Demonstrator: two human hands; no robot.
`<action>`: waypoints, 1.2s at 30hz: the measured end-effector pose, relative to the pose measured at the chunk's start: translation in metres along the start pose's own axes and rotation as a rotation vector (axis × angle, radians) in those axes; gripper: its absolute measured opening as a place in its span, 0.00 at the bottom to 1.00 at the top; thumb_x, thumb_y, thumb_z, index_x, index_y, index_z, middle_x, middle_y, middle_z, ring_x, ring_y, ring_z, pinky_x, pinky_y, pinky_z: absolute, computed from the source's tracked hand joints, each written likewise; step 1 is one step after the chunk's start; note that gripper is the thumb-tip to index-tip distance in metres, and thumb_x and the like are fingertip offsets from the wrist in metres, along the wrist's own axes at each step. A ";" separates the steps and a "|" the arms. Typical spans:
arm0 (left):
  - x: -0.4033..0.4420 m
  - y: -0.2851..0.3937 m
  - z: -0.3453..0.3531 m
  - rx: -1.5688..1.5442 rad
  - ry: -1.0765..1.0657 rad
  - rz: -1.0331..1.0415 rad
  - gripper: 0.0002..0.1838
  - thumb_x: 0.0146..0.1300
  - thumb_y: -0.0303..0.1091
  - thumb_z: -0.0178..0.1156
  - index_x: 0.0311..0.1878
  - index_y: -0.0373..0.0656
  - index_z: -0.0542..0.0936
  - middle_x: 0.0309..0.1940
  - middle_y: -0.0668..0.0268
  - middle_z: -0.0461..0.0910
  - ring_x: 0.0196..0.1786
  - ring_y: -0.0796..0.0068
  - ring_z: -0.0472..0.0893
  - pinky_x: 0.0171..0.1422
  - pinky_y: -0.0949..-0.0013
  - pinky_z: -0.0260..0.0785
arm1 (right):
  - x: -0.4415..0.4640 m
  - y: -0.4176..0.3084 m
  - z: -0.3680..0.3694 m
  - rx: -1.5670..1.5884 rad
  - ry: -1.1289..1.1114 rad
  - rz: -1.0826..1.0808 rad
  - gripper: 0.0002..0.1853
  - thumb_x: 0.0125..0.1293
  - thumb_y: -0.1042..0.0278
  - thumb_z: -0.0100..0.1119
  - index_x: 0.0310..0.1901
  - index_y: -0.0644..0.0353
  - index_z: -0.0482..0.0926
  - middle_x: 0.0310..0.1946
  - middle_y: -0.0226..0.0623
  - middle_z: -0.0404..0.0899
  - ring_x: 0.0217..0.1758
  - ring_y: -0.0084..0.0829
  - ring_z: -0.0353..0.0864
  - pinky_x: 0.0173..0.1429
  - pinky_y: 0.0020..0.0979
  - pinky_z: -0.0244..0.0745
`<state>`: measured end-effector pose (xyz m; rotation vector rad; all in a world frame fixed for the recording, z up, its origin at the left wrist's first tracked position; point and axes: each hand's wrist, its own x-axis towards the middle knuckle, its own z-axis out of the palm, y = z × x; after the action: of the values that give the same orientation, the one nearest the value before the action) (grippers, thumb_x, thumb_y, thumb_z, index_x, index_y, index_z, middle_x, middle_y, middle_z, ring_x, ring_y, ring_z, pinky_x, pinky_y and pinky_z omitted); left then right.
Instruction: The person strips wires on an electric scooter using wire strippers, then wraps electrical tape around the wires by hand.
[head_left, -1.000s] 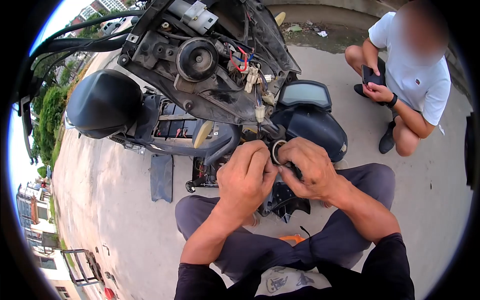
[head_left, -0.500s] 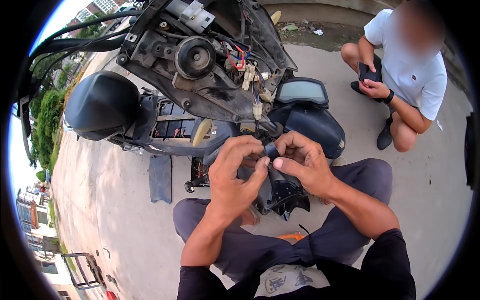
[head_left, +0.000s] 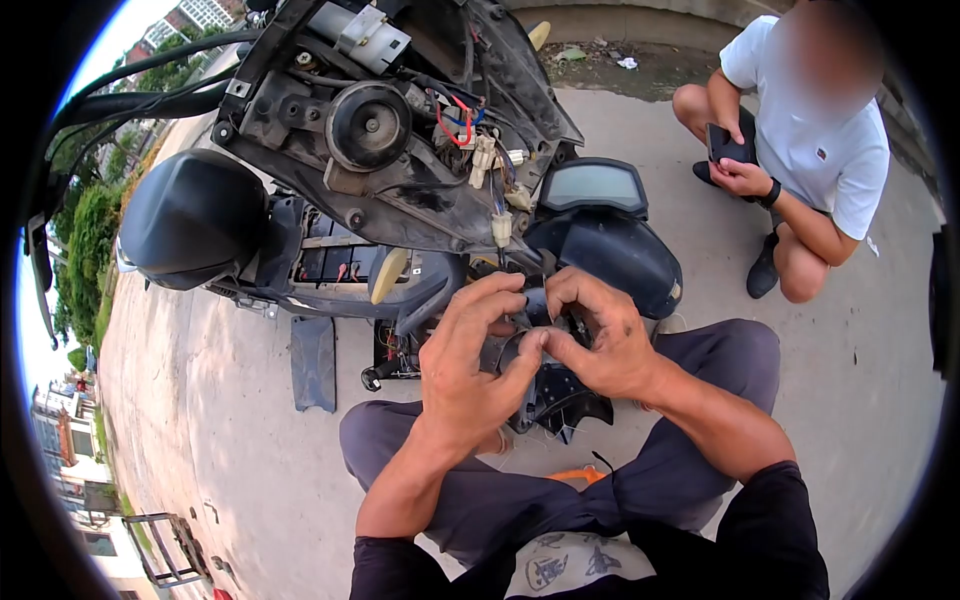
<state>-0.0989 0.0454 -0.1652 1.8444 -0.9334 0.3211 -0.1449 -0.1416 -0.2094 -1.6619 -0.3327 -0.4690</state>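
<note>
My left hand (head_left: pixel 465 350) and my right hand (head_left: pixel 607 338) meet in front of the scooter, thumb tips together. Between their curled fingers is a small glossy black piece (head_left: pixel 536 302), like tape or a sleeve; its exact kind is partly hidden by the fingers. Just above the hands, a white wire connector (head_left: pixel 501 230) hangs from the opened scooter front (head_left: pixel 420 205). More pale connectors (head_left: pixel 483 160) and red and blue wires lie higher up, beside a round black horn (head_left: pixel 368 125). Beneath my hands rests a black plastic part (head_left: pixel 575 398).
A person in a white shirt (head_left: pixel 820 140) squats at the right, holding a phone (head_left: pixel 728 145). The display unit (head_left: pixel 595 187) sits right of the frame. Behind are the open battery bay (head_left: pixel 340 262) and black top box (head_left: pixel 195 220). A grey panel (head_left: pixel 313 365) lies on the ground.
My thumbs have come together below the black piece, and my right fingers have shifted slightly. The scooter and its connectors appear a little further left as the view shifts.
</note>
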 end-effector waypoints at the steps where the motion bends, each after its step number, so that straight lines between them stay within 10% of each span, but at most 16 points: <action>1: 0.000 0.000 0.001 -0.008 0.002 -0.001 0.22 0.59 0.16 0.77 0.56 0.33 0.83 0.63 0.49 0.85 0.53 0.65 0.90 0.50 0.67 0.90 | 0.000 -0.002 0.000 -0.040 0.010 -0.027 0.14 0.63 0.81 0.73 0.45 0.64 0.78 0.43 0.40 0.81 0.47 0.35 0.84 0.55 0.35 0.80; 10: -0.006 -0.003 0.010 0.094 0.039 0.092 0.17 0.58 0.13 0.77 0.49 0.34 0.84 0.60 0.49 0.84 0.52 0.66 0.89 0.51 0.68 0.88 | 0.002 -0.004 -0.001 -0.361 0.009 -0.298 0.19 0.57 0.86 0.74 0.49 0.64 0.80 0.45 0.45 0.84 0.52 0.51 0.88 0.54 0.45 0.85; 36: -0.001 -0.001 0.018 -0.138 0.067 -0.059 0.17 0.60 0.15 0.76 0.49 0.36 0.82 0.57 0.49 0.84 0.56 0.60 0.89 0.56 0.63 0.84 | 0.001 -0.008 -0.003 -0.327 0.041 -0.238 0.16 0.60 0.86 0.73 0.48 0.64 0.80 0.44 0.46 0.85 0.47 0.49 0.89 0.51 0.42 0.85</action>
<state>-0.1023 0.0309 -0.1747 1.7212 -0.8333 0.2741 -0.1481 -0.1437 -0.2015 -1.9350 -0.4438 -0.7670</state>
